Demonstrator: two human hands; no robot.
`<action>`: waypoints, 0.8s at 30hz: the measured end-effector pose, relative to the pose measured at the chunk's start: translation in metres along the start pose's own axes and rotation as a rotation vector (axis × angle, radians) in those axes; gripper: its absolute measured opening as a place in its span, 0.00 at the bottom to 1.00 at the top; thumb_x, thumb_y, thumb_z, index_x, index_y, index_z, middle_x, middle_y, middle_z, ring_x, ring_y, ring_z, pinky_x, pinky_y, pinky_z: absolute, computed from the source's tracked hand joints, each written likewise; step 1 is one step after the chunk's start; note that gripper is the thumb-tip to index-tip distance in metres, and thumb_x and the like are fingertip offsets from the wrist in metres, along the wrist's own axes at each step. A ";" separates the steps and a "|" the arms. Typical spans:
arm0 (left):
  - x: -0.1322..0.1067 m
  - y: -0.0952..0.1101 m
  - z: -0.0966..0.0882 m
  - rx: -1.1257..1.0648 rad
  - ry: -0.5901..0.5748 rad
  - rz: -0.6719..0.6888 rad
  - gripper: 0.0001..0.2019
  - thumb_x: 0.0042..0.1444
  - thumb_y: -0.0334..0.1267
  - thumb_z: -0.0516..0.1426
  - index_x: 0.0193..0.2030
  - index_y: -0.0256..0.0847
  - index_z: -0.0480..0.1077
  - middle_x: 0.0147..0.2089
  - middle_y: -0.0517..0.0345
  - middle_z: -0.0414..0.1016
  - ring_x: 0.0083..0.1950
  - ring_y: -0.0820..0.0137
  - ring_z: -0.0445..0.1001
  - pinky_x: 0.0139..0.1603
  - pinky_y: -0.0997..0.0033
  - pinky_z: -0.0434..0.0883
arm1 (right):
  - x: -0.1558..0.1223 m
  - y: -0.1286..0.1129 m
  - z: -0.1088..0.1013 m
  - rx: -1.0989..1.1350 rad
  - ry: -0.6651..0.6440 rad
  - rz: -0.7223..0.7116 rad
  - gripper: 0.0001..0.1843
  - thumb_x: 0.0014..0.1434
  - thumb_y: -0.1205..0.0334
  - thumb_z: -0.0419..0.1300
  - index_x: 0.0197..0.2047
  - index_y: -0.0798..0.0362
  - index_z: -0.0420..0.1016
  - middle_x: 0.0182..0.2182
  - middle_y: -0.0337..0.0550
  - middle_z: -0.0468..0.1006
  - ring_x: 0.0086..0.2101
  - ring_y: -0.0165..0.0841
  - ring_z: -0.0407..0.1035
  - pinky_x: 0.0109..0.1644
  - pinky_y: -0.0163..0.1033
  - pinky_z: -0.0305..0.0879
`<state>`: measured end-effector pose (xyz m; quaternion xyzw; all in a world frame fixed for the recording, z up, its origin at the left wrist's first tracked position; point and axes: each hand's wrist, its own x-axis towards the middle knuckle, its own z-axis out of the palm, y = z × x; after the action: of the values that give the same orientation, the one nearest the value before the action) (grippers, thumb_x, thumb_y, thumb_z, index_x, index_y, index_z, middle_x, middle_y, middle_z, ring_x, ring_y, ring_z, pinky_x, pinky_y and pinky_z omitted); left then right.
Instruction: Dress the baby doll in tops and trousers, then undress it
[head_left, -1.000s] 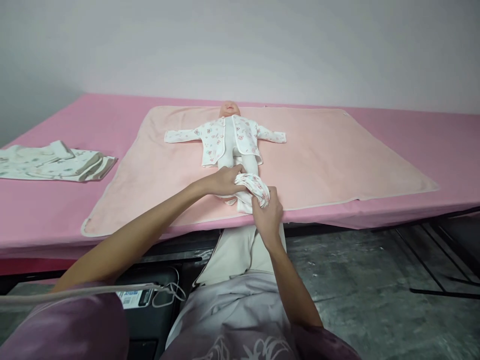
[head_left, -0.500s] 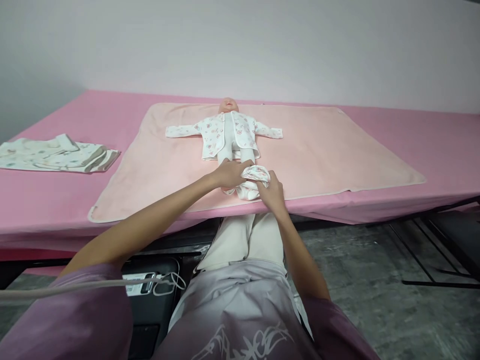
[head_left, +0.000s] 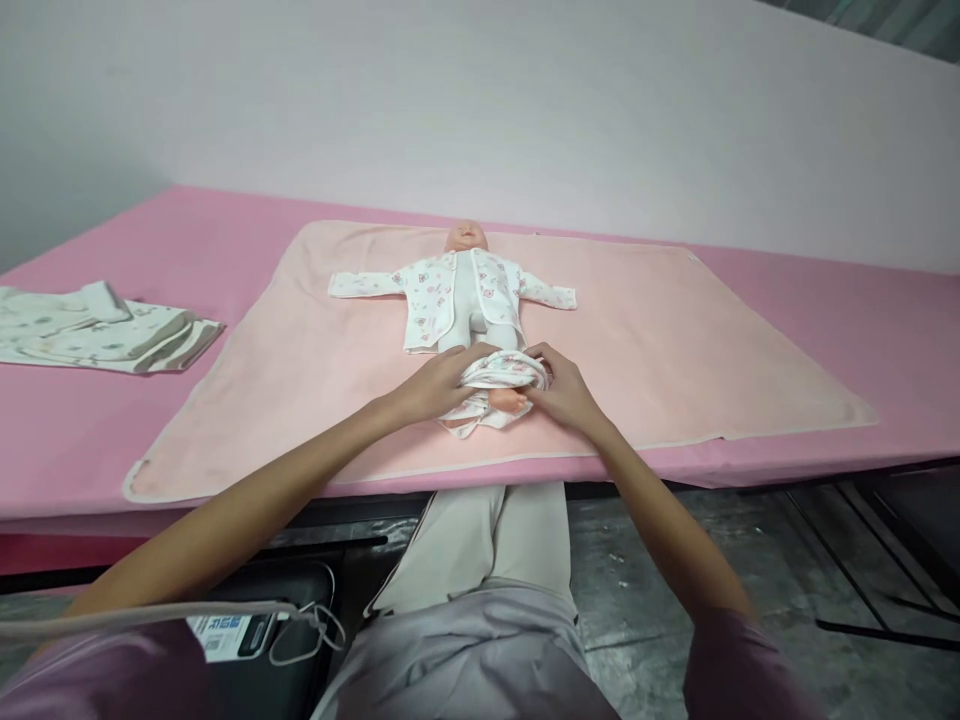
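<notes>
A baby doll [head_left: 466, 285] lies on its back, head away from me, wearing an unfastened white printed jacket [head_left: 431, 300] with its sleeves spread wide. Bunched around its lower legs are white printed baby pants [head_left: 504, 370]. My left hand [head_left: 444, 385] grips the left side of the gathered cloth, and my right hand [head_left: 562, 390] pinches its right side. One bare doll foot [head_left: 508, 400] pokes out below the bunched fabric between my hands. The other foot is mostly hidden by cloth.
A peach blanket [head_left: 660, 350] lies under the doll on a pink-covered table [head_left: 817, 300]. Folded printed clothes [head_left: 112, 330] sit at the left. A black chair [head_left: 270, 640] with a cable [head_left: 142, 615] is below the table's front edge.
The doll's foot has come into view through the bunched pants. My right hand has shifted to the cloth's right side, and the camera view has tilted slightly.
</notes>
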<state>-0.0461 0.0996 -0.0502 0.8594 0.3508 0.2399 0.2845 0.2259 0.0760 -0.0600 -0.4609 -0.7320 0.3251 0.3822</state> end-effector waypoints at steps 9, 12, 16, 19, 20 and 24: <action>-0.018 -0.022 -0.060 0.174 0.182 -0.131 0.30 0.66 0.65 0.64 0.62 0.44 0.74 0.64 0.46 0.77 0.63 0.50 0.72 0.64 0.50 0.70 | 0.033 -0.015 -0.053 -0.005 -0.226 0.116 0.16 0.72 0.47 0.65 0.55 0.49 0.80 0.52 0.47 0.86 0.49 0.41 0.81 0.55 0.47 0.77; 0.006 -0.033 -0.059 0.234 0.291 -0.301 0.27 0.65 0.65 0.62 0.53 0.42 0.70 0.56 0.43 0.79 0.60 0.49 0.74 0.56 0.53 0.72 | 0.068 -0.023 -0.034 -0.270 0.011 0.038 0.12 0.74 0.50 0.61 0.45 0.49 0.77 0.46 0.46 0.86 0.44 0.40 0.79 0.51 0.46 0.72; 0.043 -0.039 -0.045 0.376 0.202 -0.437 0.21 0.67 0.60 0.60 0.46 0.43 0.67 0.41 0.46 0.79 0.52 0.47 0.77 0.45 0.57 0.67 | 0.115 -0.030 0.009 -0.717 -0.124 0.007 0.18 0.68 0.47 0.69 0.47 0.51 0.73 0.47 0.53 0.84 0.44 0.45 0.76 0.45 0.44 0.65; 0.048 -0.044 -0.049 0.478 0.237 -0.396 0.14 0.71 0.51 0.54 0.39 0.45 0.64 0.34 0.50 0.75 0.42 0.52 0.75 0.43 0.59 0.62 | 0.132 -0.030 0.017 -0.878 -0.151 -0.009 0.11 0.74 0.52 0.60 0.47 0.52 0.72 0.46 0.57 0.83 0.44 0.48 0.75 0.44 0.44 0.61; 0.045 -0.048 -0.056 0.465 0.261 -0.399 0.14 0.72 0.50 0.52 0.37 0.45 0.63 0.33 0.51 0.73 0.39 0.54 0.74 0.42 0.60 0.60 | 0.133 -0.026 0.011 -0.856 -0.122 -0.010 0.10 0.76 0.55 0.56 0.44 0.51 0.71 0.43 0.55 0.83 0.43 0.47 0.75 0.44 0.44 0.60; 0.011 -0.076 -0.099 0.194 0.431 -0.599 0.16 0.73 0.49 0.51 0.36 0.44 0.66 0.35 0.56 0.75 0.39 0.62 0.72 0.41 0.65 0.61 | 0.123 0.009 -0.045 -0.562 0.057 0.163 0.17 0.77 0.54 0.51 0.33 0.48 0.63 0.31 0.43 0.77 0.34 0.39 0.69 0.41 0.42 0.58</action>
<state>-0.1347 0.1842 -0.0263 0.6716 0.6591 0.2870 0.1791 0.2336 0.1986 -0.0131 -0.6148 -0.7429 0.1262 0.2326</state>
